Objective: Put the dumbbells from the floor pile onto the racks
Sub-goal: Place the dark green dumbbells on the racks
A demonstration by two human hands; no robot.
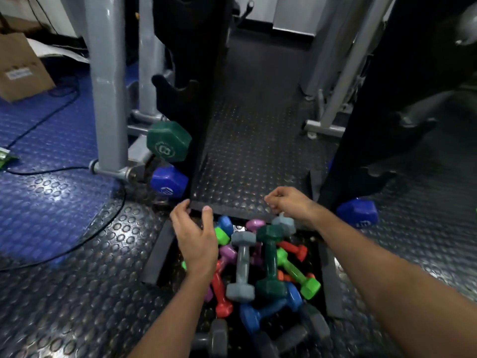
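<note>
A pile of small dumbbells lies on the floor in front of me, among them a grey one [242, 267], a dark green one [270, 262], a blue one [268, 308], a red one [220, 288] and a lime one [296, 272]. A black studded mat [247, 161] reaches over the pile's far side. My left hand [195, 236] grips the mat's near edge at its left. My right hand [287, 204] has its fingers curled on the same edge at its right. The left rack [180, 81] carries a green dumbbell [169, 142] and a blue one [169, 182]. The right rack [387, 104] has a blue dumbbell [357, 213] at its foot.
Grey machine posts [108, 94] stand left of the left rack, and more grey frame legs [325, 125] stand behind the mat. A black cable [77, 244] runs over the blue floor at left. A cardboard box [20, 68] sits at far left. Dark grey dumbbells [214, 339] lie nearest me.
</note>
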